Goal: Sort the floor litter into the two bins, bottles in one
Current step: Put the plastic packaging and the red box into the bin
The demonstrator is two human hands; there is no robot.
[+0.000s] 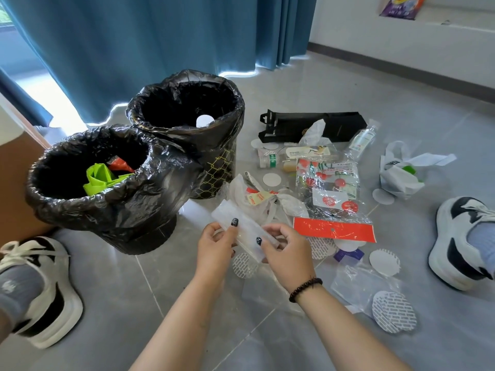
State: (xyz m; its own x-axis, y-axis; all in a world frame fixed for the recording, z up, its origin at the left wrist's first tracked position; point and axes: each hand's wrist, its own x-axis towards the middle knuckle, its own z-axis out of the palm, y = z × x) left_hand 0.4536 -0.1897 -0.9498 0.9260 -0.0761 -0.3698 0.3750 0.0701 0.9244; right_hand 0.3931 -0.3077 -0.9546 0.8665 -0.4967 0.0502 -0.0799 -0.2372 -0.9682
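Head: both hands' grip (214, 241) (285, 249) pinches one clear wrapper (242, 228); two bins (88, 167) (187, 103).

One head-worn wide-angle view looks forward and down, close over the floor (134, 303).

Two black-lined bins stand touching, the near bin (88, 188) holding green and red wrappers, the far bin (184, 108) a white disc, while a clear bottle (363, 139) lies among scattered wrappers (328, 180).
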